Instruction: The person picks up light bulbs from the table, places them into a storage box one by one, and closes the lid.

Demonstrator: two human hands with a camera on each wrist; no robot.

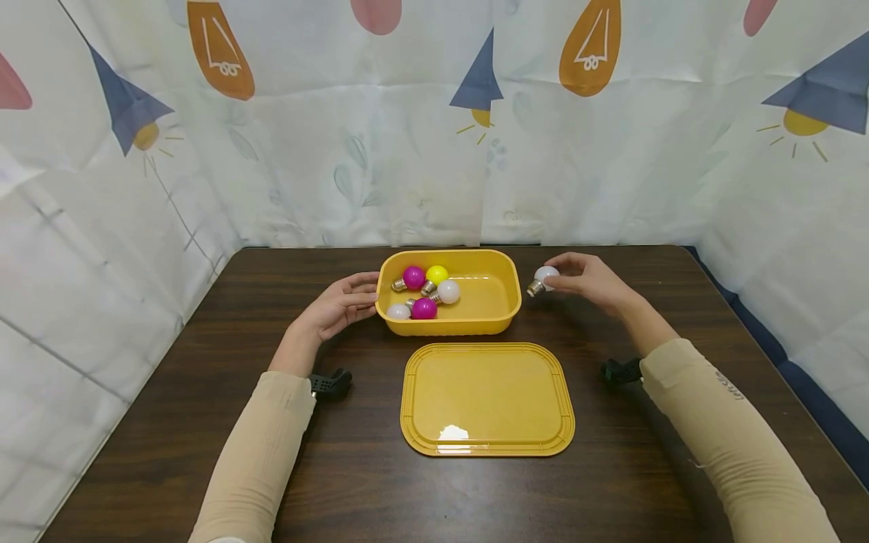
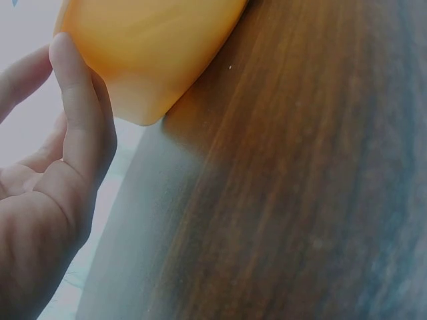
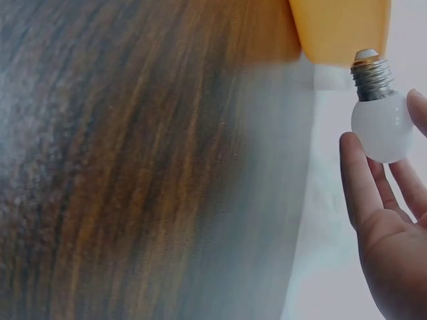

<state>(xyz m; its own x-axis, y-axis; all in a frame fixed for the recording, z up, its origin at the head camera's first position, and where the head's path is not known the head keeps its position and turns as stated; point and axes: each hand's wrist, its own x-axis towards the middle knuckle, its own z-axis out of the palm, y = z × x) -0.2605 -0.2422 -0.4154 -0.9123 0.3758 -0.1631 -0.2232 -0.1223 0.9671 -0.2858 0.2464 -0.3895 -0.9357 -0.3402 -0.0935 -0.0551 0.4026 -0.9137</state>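
Observation:
In the head view a yellow plastic box point(image 1: 475, 327) stands at the back of the table. Inside, on its left side, lie magenta bulbs point(image 1: 415, 277), a yellow bulb point(image 1: 437, 274) and white bulbs point(image 1: 448, 292). My left hand point(image 1: 342, 305) touches the box's left end with its fingers extended; in the left wrist view the thumb point(image 2: 70, 67) rests against the box wall point(image 2: 153, 53). Right of the box, my right hand point(image 1: 589, 283) pinches a white light bulb point(image 1: 547, 276) by its globe. In the right wrist view its metal screw base point(image 3: 372, 79) points up toward the box.
A yellow lid-like tray point(image 1: 487, 400) lies flat in front of the box. Dark wood tabletop point(image 1: 380, 490) surrounds both. A patterned white curtain point(image 1: 421, 188) hangs behind the table's back edge and along its sides.

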